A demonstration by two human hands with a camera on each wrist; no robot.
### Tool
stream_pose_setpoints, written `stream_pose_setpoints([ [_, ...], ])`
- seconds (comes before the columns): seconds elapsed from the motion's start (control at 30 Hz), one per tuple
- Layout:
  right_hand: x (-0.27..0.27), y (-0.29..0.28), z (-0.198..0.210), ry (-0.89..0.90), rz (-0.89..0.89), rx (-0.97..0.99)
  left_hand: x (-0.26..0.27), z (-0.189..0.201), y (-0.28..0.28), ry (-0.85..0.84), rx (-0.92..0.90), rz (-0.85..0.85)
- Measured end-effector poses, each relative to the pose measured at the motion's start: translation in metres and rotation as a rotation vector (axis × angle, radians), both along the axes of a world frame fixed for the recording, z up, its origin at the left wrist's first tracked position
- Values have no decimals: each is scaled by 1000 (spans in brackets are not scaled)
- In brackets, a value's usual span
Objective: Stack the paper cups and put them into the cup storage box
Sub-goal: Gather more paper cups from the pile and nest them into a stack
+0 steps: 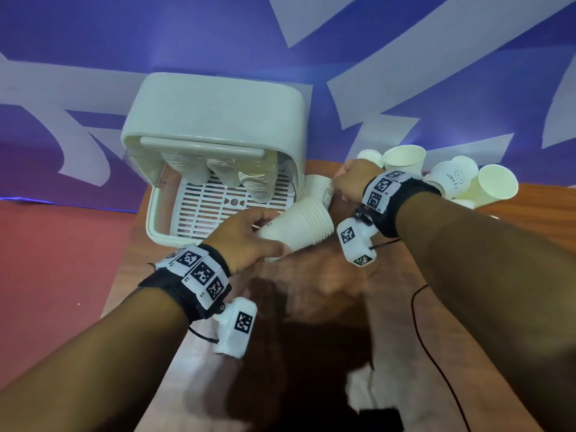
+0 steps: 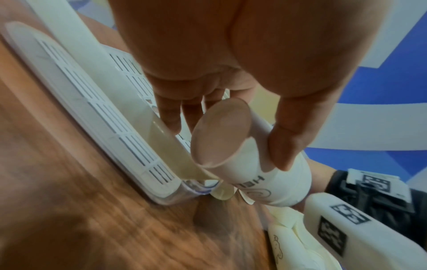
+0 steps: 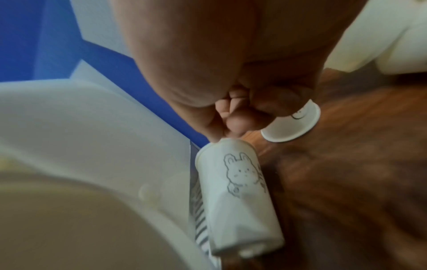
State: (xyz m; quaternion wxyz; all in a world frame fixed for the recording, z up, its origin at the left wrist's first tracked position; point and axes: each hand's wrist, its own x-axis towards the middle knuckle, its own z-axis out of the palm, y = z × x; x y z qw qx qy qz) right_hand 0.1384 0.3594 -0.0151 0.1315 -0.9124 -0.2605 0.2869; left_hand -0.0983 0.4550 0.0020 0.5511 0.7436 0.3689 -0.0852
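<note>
**Kid:** Cups first! Where is your stack of cups (image 1: 299,224)?

**Helper:** Your left hand (image 1: 246,241) has it. Your fingers and thumb curl round the small end of the stack. The stack lies on its side, with the open end toward your right arm. It is just in front of the cup storage box (image 1: 215,120), near the box's right front corner.

**Kid:** Can you see words on it?

**Helper:** From the left wrist view, some letters and a swirl show on the side of the stack (image 2: 272,184). Your thumb (image 2: 286,146) presses on it from the right.

**Kid:** What is your right hand (image 1: 347,179) doing?

**Helper:** It pinches the bottom edge of a bunny cup (image 3: 240,197). The cup has a little rabbit drawn on it. It sits close by the right side of the box, over the bench (image 1: 311,307).

**Kid:** Is the box open?

**Helper:** Yes. The front is open and you can see a white tray with slots (image 1: 212,204). Three stacks of cups (image 1: 224,173) stand at the back, upside down.

**Kid:** Are there more cups?

**Helper:** A bunch of loose cups (image 1: 442,176) lies on the bench behind your right wrist. Some stand up and some lie on their sides. One more cup (image 3: 293,126) sits upside down on the bench near your right hand.
</note>
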Motion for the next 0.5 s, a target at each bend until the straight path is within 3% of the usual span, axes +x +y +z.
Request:
stream_pose_setpoints([
  [0.23,-32,-26,-17,-54,98,20,-15,13,-13,26,123,-61],
  [0.37,-36,-22,-20,-98,117,128,-24,18,-14,41,175,-51],
  [0.5,-34,-18,-16,-65,182,42,-31,22,-8,53,197,-31],
])
